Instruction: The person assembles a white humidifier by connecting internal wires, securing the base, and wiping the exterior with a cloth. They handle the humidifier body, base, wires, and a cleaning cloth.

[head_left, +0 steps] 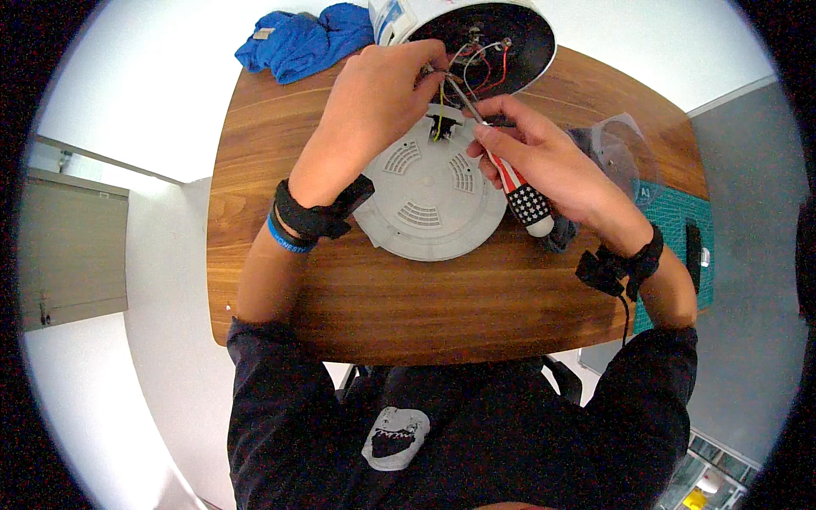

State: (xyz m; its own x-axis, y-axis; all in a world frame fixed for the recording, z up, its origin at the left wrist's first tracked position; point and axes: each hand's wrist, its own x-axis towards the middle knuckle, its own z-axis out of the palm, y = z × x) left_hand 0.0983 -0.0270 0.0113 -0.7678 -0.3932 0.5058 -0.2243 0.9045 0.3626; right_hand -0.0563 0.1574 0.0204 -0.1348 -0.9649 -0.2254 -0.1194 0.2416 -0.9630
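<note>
My right hand [548, 149] grips a screwdriver [529, 206] by its handle, patterned with red and white stripes and white stars on black. The shaft points up and left to the fingertips of my left hand [378, 93]. Those fingers are closed in a pinch by the wires, and what they hold is too small to make out. Below both hands lies a round white vented cover [442, 234]. A yellow-green wire [439, 127] hangs over the dark socket at its far edge. Just beyond, a white appliance housing [399, 24] lies on its side, its black inside showing red and white wires.
A blue cloth [310, 41] lies at the far left edge of the wooden table [408, 314]. On the right are a green cutting mat [676, 229], a clear plastic disc [627, 157] and a dark cloth or bag [561, 234], partly behind my right hand.
</note>
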